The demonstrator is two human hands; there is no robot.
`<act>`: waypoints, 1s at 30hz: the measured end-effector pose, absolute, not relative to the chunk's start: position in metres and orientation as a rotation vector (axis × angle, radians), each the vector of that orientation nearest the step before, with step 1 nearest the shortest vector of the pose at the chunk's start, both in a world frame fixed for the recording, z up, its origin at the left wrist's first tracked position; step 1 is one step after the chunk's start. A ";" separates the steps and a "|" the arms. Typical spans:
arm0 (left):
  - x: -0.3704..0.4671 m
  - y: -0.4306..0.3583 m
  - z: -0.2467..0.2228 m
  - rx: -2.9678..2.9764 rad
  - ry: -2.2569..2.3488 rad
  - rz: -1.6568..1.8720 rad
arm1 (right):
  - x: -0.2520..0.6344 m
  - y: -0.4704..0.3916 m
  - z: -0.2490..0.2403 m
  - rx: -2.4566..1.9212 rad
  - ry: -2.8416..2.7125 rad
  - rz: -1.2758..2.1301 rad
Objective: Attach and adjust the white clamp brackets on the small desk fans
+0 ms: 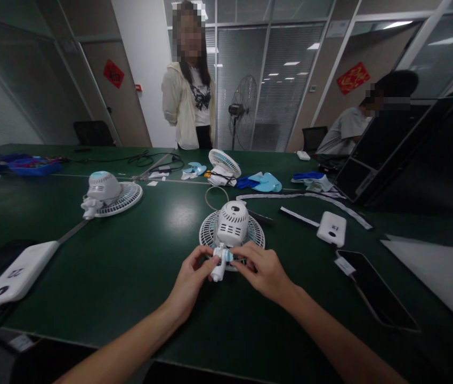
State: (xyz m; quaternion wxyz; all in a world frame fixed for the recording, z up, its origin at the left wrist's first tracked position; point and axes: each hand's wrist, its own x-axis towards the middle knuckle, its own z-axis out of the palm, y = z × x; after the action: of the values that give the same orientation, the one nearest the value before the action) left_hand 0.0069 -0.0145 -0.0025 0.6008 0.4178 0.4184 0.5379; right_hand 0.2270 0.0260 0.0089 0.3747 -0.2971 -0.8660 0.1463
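A small white fan (232, 223) lies grille-down on the green table in front of me, its rounded motor housing facing up. My left hand (190, 274) is closed round the fan's white neck joint (218, 272), thumb on top, on the near side of the housing. From the right, my right hand (264, 269) pinches a light-blue knob (228, 256) at the side of that joint between thumb and fingers. The fingertips partly cover the knob. Part of the grille (206, 233) shows around the housing.
Another white fan (104, 188) lies at left, and one with blue blades (223, 166) stands farther back. White power banks (21, 274), a phone (376, 288), black-and-white strips (310, 197) and a dark monitor (410, 154) surround the work. A person (188, 96) stands across; another sits right.
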 end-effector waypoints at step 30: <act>0.006 -0.014 -0.005 1.014 0.994 1.243 | 0.224 0.029 0.009 -0.778 -2.189 0.321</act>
State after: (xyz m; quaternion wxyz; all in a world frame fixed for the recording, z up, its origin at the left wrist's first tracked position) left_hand 0.0061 -0.0137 -0.0054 0.5871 0.4350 0.4264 0.5332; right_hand 0.2242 0.0290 0.0088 0.3877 -0.3059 -0.8603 0.1261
